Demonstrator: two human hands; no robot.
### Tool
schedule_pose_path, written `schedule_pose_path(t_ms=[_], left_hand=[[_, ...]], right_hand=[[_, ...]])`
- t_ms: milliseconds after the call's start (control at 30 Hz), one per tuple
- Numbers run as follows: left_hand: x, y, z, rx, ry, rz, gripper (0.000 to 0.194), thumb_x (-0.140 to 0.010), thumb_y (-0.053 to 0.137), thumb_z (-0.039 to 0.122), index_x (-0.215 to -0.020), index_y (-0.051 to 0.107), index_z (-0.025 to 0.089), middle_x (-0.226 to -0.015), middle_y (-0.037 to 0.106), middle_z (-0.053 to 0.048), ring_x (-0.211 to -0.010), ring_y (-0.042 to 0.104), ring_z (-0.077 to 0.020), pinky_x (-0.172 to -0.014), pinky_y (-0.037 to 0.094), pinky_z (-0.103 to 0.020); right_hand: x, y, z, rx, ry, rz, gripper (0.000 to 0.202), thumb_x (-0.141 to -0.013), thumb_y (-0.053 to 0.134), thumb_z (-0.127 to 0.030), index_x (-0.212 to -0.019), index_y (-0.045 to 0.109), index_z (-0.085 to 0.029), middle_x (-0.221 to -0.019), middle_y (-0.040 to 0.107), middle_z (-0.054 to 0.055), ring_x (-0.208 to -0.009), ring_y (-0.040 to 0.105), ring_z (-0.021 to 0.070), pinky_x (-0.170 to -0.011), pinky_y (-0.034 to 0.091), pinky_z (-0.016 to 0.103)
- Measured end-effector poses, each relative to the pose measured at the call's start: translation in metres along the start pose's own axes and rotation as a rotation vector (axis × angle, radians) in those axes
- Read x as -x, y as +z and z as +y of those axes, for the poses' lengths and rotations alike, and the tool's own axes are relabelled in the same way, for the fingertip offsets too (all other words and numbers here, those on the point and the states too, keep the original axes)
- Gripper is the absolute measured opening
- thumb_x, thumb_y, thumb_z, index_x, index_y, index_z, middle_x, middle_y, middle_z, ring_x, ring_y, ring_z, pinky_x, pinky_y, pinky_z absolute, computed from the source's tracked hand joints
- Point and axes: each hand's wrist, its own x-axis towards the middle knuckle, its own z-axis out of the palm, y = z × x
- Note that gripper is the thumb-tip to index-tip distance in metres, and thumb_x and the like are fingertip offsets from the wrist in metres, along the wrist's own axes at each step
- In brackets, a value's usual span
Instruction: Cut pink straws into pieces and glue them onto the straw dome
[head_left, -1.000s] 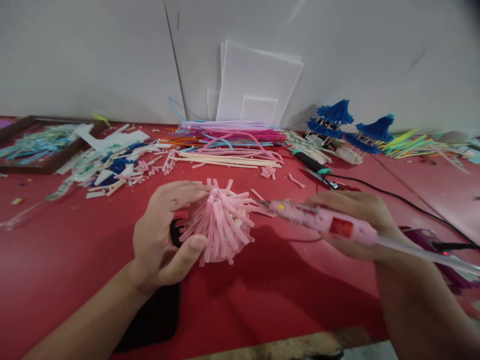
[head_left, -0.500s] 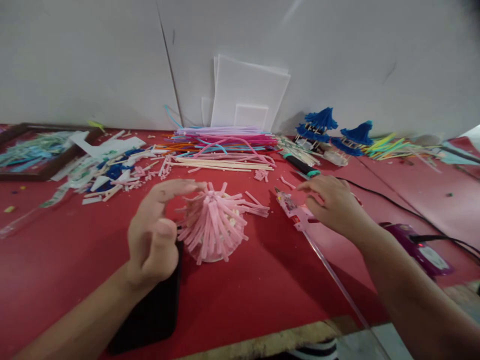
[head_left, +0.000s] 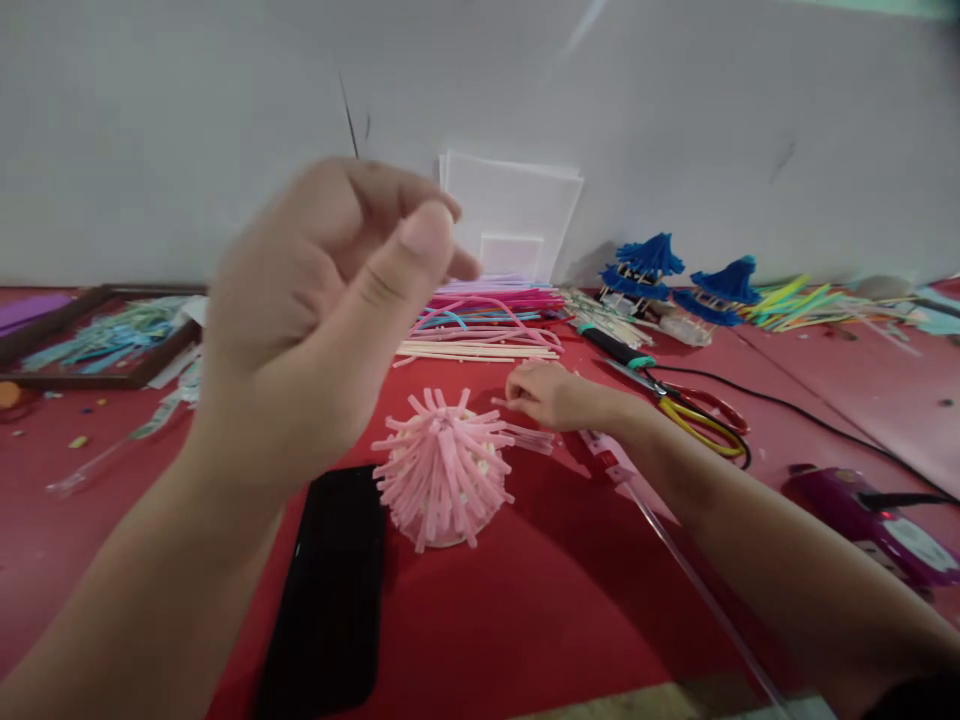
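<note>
My left hand [head_left: 315, 310] is raised close to the camera. Its fingers curl in with the thumb tip against them, and anything between the tips is hidden. Below and to its right, a cone of pink pipe cleaner pieces [head_left: 446, 470] stands upright on the table, untouched. Beyond the cone's right side, my right hand [head_left: 541, 392] is closed on a short pink pipe cleaner piece [head_left: 501, 403]. More pink pieces [head_left: 534, 440] lie just below that hand. The right forearm partly covers a pink glue gun [head_left: 611, 468] with a long clear glue stick [head_left: 686, 570] in its back.
A black phone [head_left: 330, 590] lies left of the cone. Pliers with yellow and red handles [head_left: 701, 425] and a black-handled tool [head_left: 615, 347] lie right. Pipe cleaner bundles [head_left: 487, 310], blue roofed models [head_left: 645, 265] and a purple power box [head_left: 874, 525] with cords surround the work area.
My left hand has left the cone's side and risen toward the camera, its fingers closing. My right hand has moved left from above the glue gun to the pink pieces and taken one.
</note>
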Motion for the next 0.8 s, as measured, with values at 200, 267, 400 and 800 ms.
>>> schedule_pose_path(t_ms=[200, 267, 400, 800], left_hand=[[0.006, 0.003, -0.001, -0.116, 0.001, -0.230, 0.033, -0.087, 0.066, 0.037, -0.119, 0.064, 0.030, -0.102, 0.074, 0.004, -0.095, 0.070, -0.0187, -0.086, 0.056, -0.032], [0.008, 0.005, 0.004, -0.139, 0.021, -0.214, 0.025, -0.086, 0.068, 0.035, -0.110, 0.069, 0.032, -0.099, 0.075, 0.005, -0.094, 0.071, -0.0212, -0.081, 0.057, -0.033], [0.013, 0.007, 0.013, -0.178, 0.017, -0.134, 0.004, -0.085, 0.069, 0.029, -0.086, 0.072, 0.032, -0.086, 0.076, 0.006, -0.080, 0.072, -0.0204, -0.072, 0.056, -0.034], [0.011, 0.008, 0.002, -0.189, 0.045, -0.161, 0.007, -0.083, 0.067, 0.022, -0.079, 0.067, 0.028, -0.078, 0.073, 0.006, -0.072, 0.069, -0.0180, -0.068, 0.056, -0.033]], right_hand=[[0.013, -0.037, -0.053, -0.701, -0.219, 0.237, 0.012, -0.096, 0.047, -0.030, -0.089, 0.046, -0.021, -0.067, 0.061, -0.003, -0.057, 0.061, 0.0087, -0.053, 0.049, 0.021], [0.023, -0.044, -0.070, -1.026, -0.275, 0.197, 0.014, -0.092, 0.057, -0.030, -0.084, 0.049, -0.021, -0.061, 0.059, -0.006, -0.049, 0.057, 0.0067, -0.045, 0.046, 0.018], [0.031, -0.043, -0.084, -1.375, -0.197, 0.070, 0.018, -0.085, 0.067, -0.029, -0.077, 0.054, -0.020, -0.059, 0.060, -0.007, -0.042, 0.053, 0.0044, -0.040, 0.044, 0.015], [0.030, -0.032, -0.083, -1.297, -0.128, 0.363, 0.014, -0.072, 0.078, -0.023, -0.084, 0.071, -0.023, -0.067, 0.067, -0.004, -0.052, 0.058, 0.0077, -0.042, 0.049, 0.020]])
